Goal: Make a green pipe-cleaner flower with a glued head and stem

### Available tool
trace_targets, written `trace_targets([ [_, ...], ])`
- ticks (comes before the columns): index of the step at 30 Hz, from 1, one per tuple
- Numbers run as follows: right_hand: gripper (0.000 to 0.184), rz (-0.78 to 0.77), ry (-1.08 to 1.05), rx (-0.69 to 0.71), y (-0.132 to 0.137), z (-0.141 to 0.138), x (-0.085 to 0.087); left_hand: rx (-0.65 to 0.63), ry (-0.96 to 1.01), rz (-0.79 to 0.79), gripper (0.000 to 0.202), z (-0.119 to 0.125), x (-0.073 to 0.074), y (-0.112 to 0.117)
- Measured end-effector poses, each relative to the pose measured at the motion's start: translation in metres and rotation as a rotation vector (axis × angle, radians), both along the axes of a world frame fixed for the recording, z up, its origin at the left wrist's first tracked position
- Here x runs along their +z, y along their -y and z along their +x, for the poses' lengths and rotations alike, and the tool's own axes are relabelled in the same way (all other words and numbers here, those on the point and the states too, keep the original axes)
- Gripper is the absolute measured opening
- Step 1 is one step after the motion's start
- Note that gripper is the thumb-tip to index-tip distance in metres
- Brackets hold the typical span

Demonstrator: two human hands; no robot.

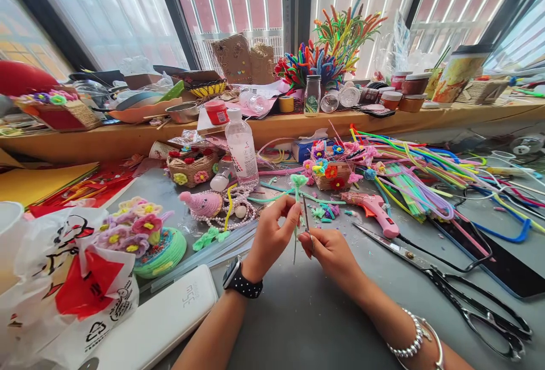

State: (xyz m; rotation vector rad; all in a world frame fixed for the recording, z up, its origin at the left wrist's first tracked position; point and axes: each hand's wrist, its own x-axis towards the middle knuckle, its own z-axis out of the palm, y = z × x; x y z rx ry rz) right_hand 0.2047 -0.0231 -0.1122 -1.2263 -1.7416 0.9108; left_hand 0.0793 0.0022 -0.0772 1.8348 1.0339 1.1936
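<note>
Over the middle of the grey table, my left hand [275, 234] is closed, pinching the thin stem of a mint-green pipe-cleaner flower [298, 180]. The flower head stands upright above the fingertips, and the stem's lower end points down toward the table. Close against it, my right hand [330, 251] grips slim small scissors [305, 214], blades pointing up beside the flower; the fingers partly hide the handles. Just beyond the hands lie short green and purple fuzzy pieces [326, 212]. To the right rests a pink glue gun [374, 211].
Large black-handled scissors [430, 268] and a dark phone [502, 262] lie at right. Colourful pipe cleaners [419, 177] spread behind them. A clear bottle [242, 148] stands behind a pink crocheted figure [202, 202]. At left are a white power bank [170, 313] and a plastic bag [72, 285].
</note>
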Motion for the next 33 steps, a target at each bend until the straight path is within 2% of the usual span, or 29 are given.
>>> trace_targets([
  [6,0.045,0.015,-0.027,-0.065,-0.0009,0.0010,0.0008,-0.009,0.297,-0.141,0.012,-0.0013,0.0010,-0.0045],
  [13,0.033,-0.058,-0.109,-0.065,0.0006,-0.0007,0.0032,0.012,0.548,-0.354,0.011,-0.0004,-0.0010,-0.0085],
  [17,0.029,-0.085,-0.145,-0.055,0.0014,-0.0011,0.0043,0.026,0.581,-0.383,0.012,-0.0004,-0.0001,-0.0084],
  [21,0.032,-0.136,-0.189,-0.044,0.0008,-0.0003,0.0046,0.019,0.585,-0.390,0.013,-0.0007,-0.0005,-0.0084],
  [27,0.032,-0.246,-0.266,0.081,0.0005,-0.0001,0.0078,0.046,0.577,-0.380,0.018,-0.0030,-0.0015,-0.0095],
  [33,0.029,-0.279,-0.320,0.079,0.0014,0.0003,0.0083,0.064,0.552,-0.374,0.020,-0.0031,-0.0005,-0.0094],
])
